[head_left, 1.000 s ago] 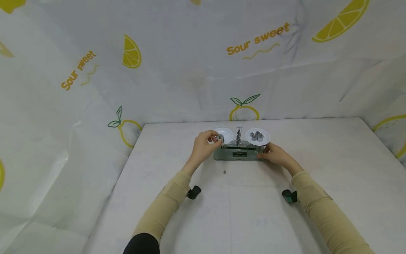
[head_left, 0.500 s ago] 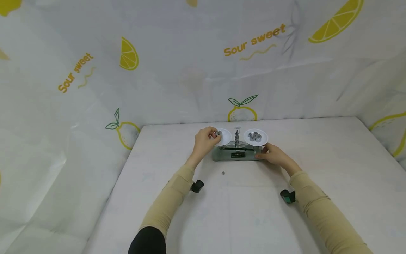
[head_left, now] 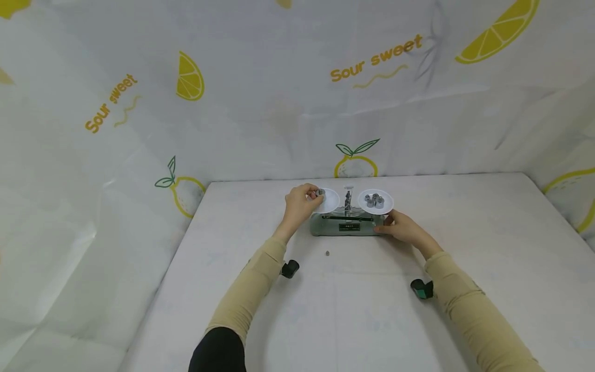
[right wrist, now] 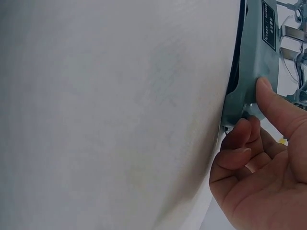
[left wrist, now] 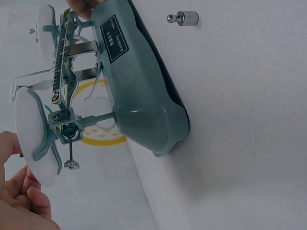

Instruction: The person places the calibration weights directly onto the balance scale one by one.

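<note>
A green balance scale (head_left: pixel 321 227) with two white pans stands toward the table's far side. My left hand (head_left: pixel 296 205) pinches a small metal weight (head_left: pixel 320 192) at the left pan (head_left: pixel 331 202). In the left wrist view that pan (left wrist: pixel 29 129) hides most of the weight, and the fingers are right at its edge. Several metal weights (head_left: pixel 374 200) stand on the right pan (head_left: pixel 388 200). My right hand (head_left: pixel 403 228) holds the right end of the base, with the thumb (right wrist: pixel 268 93) on its front face and the other fingers curled at its end.
One small knobbed weight (left wrist: pixel 188 18) is on the white table (head_left: pixel 362 310) in front of the scale, lying on its side in the left wrist view. A lemon-patterned sheet (head_left: pixel 260 119) rises behind the table. Each wrist wears a black camera (head_left: pixel 290 268).
My left hand has moved slightly forward with the weight, from the left pan's near edge to farther over it. The right hand stays at the base.
</note>
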`<state>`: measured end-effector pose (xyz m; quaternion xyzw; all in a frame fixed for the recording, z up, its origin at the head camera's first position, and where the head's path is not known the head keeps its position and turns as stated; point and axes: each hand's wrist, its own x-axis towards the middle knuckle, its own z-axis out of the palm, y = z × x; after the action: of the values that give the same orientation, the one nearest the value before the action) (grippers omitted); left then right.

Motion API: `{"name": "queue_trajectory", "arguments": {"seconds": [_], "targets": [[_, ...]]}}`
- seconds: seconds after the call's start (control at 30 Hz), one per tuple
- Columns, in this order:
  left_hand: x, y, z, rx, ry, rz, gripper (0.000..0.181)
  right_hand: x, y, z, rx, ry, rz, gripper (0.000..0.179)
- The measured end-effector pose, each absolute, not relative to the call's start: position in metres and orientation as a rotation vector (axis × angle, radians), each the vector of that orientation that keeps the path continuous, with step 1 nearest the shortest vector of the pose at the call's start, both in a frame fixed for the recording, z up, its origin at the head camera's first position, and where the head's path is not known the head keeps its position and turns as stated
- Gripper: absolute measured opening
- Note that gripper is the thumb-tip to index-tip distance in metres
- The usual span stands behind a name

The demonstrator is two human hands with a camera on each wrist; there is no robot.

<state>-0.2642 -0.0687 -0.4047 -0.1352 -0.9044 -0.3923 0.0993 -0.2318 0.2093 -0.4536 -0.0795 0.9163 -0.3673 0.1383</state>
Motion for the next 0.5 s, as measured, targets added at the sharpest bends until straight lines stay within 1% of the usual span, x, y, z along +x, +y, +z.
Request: {"name": "queue_trajectory", "arguments": {"seconds": [0.17, 0.37, 0.5], "targets": [[-0.263, -0.069, -0.401, -0.390, -2.691, -1.154, 0.028, -0.232, 0.210, -0.453, -0.232, 2.654, -1.058, 0.055], [-0.258, -0.073, -0.398, -0.371, -2.731, -1.076, 0.037, -0.232, 0.209, -0.454, -0.234, 2.650, -1.067, 0.053], [-0.253, -0.076, -0.399, -0.386, -2.720, -1.032, 0.037, -0.232, 0.210, -0.455, -0.227, 2.641, -1.069, 0.052]]}}
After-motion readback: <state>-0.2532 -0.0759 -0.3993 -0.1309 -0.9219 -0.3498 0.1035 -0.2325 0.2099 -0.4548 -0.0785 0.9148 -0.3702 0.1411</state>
